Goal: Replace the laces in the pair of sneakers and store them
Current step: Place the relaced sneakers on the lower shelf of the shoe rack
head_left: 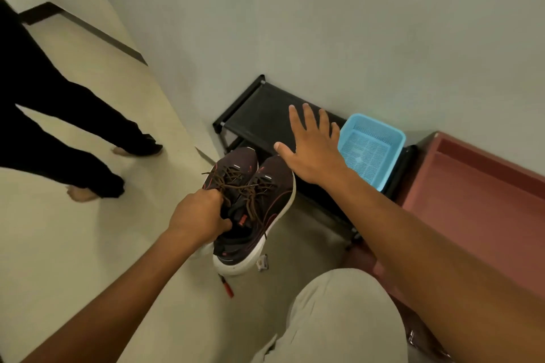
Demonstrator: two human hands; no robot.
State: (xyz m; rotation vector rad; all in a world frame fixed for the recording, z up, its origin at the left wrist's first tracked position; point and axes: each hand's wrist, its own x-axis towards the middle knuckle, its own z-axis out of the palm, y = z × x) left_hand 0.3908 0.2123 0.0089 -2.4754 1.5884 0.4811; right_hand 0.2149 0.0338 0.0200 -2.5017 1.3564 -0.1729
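Gripping both sneakers [250, 203] together at their collars, our left hand [200, 216] has its fingers curled into the shoe openings and holds the pair up, toes pointing toward the black shoe rack [259, 115] against the wall. Brown laces [239, 183] are threaded through both dark shoes, whose white soles show along the right edge and at the heel. Our right hand [312, 150] is spread flat, fingers straight and apart, holding nothing, above the rack's top shelf and just beside the right sneaker's toe; whether the palm touches the shelf we cannot tell. On the rack's right end sits a light blue plastic basket [373, 147], with a reddish-brown bench [477, 194] beyond it. A small red-handled tool [227, 287] lies on the floor below the shoes, and another person's dark trouser legs [67, 138] stand at left.
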